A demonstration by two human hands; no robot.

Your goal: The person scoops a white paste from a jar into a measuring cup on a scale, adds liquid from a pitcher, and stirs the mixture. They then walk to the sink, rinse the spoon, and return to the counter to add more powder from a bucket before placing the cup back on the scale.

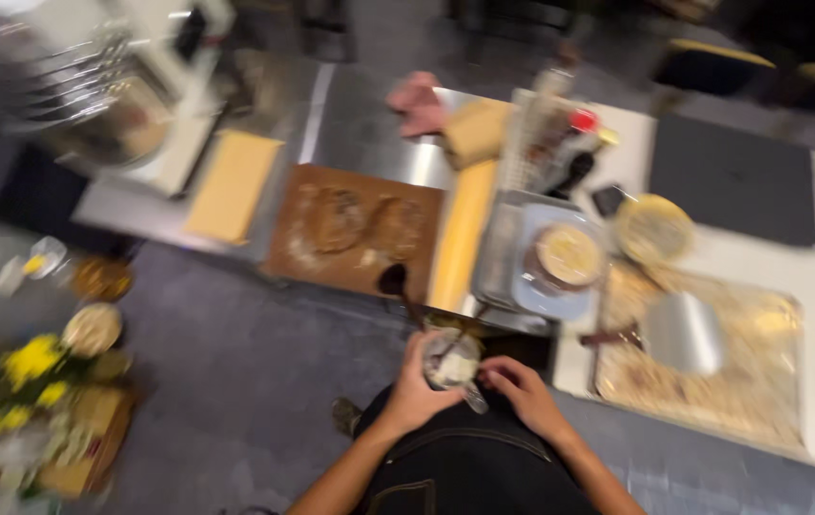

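My left hand (414, 389) is wrapped around a small glass jar (449, 362) with pale contents, held close to my body. A dark spoon (396, 284) sticks up out of the jar or just behind it; blur hides which. My right hand (523, 393) rests against the jar's right side and pinches a thin utensil (475, 399) at its rim. Both hands hover over the floor, just in front of the counter's near edge. A dark apron (464, 467) shows below my arms.
A brown cutting board (283, 253) with floury dough pieces lies on the steel counter (360, 124). To the right are a tray (493, 257) with a plate, a yellow bowl (653, 227), a metal scraper (682, 332) and a dark mat (733, 177). Yellow flowers (30, 360) sit at left.
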